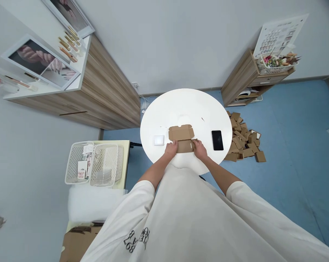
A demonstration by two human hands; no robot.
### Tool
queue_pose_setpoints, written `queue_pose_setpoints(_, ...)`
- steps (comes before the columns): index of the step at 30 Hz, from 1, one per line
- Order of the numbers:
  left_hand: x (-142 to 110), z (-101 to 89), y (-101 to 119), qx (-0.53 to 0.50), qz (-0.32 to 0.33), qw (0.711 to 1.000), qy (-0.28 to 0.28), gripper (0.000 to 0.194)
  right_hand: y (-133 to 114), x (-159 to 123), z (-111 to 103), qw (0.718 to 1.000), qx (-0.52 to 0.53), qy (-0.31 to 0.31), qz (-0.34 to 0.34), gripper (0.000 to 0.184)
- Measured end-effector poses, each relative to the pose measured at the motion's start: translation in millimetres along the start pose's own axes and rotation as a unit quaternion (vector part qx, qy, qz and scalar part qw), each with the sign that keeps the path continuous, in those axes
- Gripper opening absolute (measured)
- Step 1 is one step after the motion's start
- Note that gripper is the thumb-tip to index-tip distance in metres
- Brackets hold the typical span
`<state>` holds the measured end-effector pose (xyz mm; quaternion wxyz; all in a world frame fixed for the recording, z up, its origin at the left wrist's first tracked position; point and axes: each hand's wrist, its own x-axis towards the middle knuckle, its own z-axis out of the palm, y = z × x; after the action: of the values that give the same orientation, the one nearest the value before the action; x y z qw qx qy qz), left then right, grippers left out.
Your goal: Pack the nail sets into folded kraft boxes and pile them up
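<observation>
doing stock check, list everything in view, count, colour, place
Cardboard: one, brown, between both hands
Table: one, white, centre
Packet: one, white, table's left
Phone: one, black, table's right
Boxes: many, brown, floor right
Cabinets: two, brown, either side
Frames: two, white, left cabinet
Tools: several, mostly gold, left cabinet
Poster: one, white, right cabinet
Flowers: several, mixed, right cabinet
Baskets: at least three, white, left and right
Wrapping: some, white, left
Carton: one, brown, bottom left
Shirt: one, white, bottom
Left hand: one, bare, cardboard's left
Right hand: one, bare, cardboard's right
</observation>
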<state>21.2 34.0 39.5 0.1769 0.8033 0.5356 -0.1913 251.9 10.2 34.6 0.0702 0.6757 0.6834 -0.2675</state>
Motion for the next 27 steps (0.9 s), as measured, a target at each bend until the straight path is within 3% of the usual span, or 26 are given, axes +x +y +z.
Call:
queue_pose_setpoints(8, 2.9, 5.5, -2.4, 0.013, 0.006, 1.0, 0.01, 0.097, -28.5, -7.2, -6.0, 0.999, 0.026, 0.021, -0.029, 0.077)
queue_pose_setpoints(14, 1.5, 8.4, -5.3, -0.001, 0.006, 1.0, 0.03, 0.095, -26.9, -15.3, 5.1, 0.996, 0.064, 0.025, -0.052, 0.048)
queue_pose_setpoints(20, 2.7, 11.5, -7.4, -0.025, 0.009, 0.999, 0.032, 0.097, -26.8, -19.1, 3.8, 0.993, -0.082, -0.022, -0.08, 0.039)
queue_pose_setpoints(27, 2.4, 11.8, -7.6, -0.031, 0.005, 0.999, 0.029, 0.093, -45.5, -15.9, -2.0, 0.98, -0.173, -0.045, -0.09, 0.048)
